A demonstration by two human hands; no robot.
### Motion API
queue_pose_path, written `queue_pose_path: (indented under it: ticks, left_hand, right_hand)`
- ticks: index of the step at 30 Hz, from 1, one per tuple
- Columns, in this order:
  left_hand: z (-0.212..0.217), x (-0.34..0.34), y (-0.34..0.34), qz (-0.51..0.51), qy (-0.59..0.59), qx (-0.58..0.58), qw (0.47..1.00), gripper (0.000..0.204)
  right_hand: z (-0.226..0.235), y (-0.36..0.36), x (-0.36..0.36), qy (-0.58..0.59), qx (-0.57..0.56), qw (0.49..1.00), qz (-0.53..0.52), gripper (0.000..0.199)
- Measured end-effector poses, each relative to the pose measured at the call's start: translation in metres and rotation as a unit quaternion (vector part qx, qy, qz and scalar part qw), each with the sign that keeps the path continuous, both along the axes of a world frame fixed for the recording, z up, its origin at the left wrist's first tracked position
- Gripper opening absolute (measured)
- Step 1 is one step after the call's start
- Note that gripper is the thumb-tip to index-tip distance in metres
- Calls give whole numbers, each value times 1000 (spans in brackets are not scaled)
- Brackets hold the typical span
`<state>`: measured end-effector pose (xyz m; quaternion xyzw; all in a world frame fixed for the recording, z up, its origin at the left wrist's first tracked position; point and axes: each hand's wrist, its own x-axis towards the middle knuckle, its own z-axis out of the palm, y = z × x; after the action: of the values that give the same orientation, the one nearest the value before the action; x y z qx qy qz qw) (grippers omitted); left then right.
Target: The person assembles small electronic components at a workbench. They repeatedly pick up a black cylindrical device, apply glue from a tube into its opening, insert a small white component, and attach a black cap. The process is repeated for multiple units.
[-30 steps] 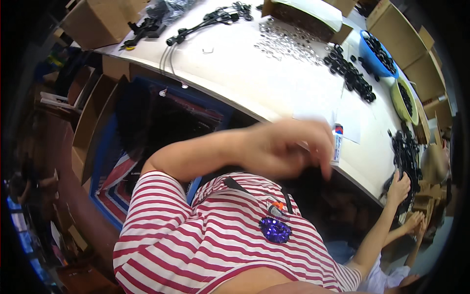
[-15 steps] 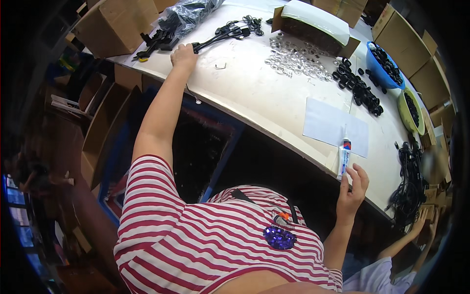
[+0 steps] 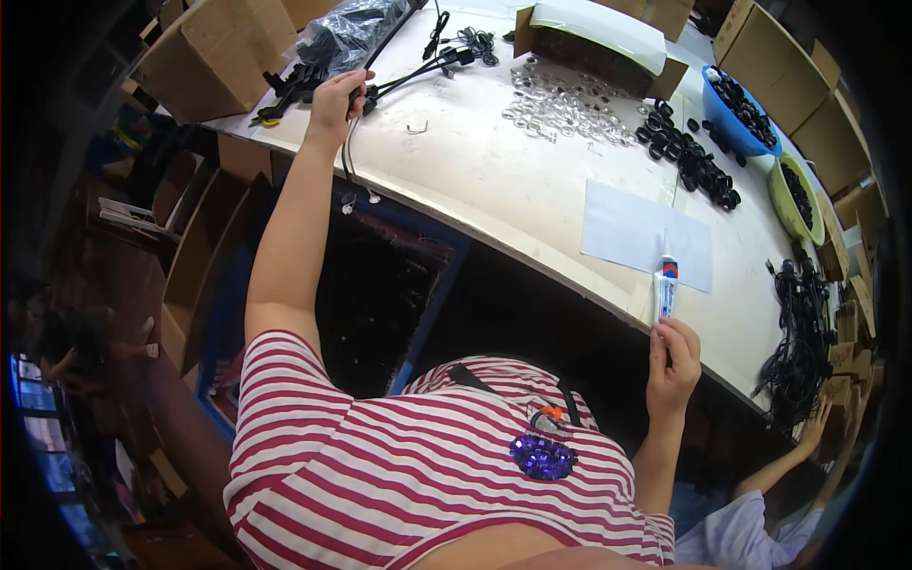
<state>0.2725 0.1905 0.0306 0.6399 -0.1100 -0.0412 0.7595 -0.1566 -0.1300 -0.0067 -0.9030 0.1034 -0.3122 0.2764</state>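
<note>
My left hand (image 3: 332, 100) reaches far out to the table's left end and is closed around a black cable (image 3: 399, 76) that has thin wires dangling over the edge. More black cable assemblies (image 3: 465, 43) lie just beyond it. My right hand (image 3: 673, 353) is at the near table edge, gripping the bottom of a small white glue tube (image 3: 664, 288) with a red and blue label, its nozzle pointing up. The tube overlaps a white paper sheet (image 3: 636, 233).
A patch of small clear parts (image 3: 565, 100) and a string of black round parts (image 3: 689, 157) lie mid-table. A blue bowl (image 3: 736, 109) and a green bowl (image 3: 798, 195) hold black pieces. Cardboard boxes (image 3: 223, 57) ring the table. Another person's hand (image 3: 817, 427) reaches toward black cables (image 3: 798, 332) at right.
My left arm has stretched out to the far left and taken hold of a cable. My right hand dropped to the table edge and now grips the glue tube.
</note>
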Motion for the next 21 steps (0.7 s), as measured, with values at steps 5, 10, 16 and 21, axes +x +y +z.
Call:
queue_pose_path:
  ticks: [5,10,16,21]
  left_hand:
    - [7,-20,11,60,-58,9,996,14]
    - [-5,-23,11,107,-87,-59,989,13]
    - [3,-34,-12,78,-180,-75,978,21]
    - [21,-46,3,20,-201,-178,963,20]
  right_hand:
    - [-1,2,0,4,-2,1000,7,10]
    - [1,9,2,-7,-10,999,30,10]
    - [1,16,-3,6,-30,999,32,10]
    - [3,16,-8,3,-23,999,35,10]
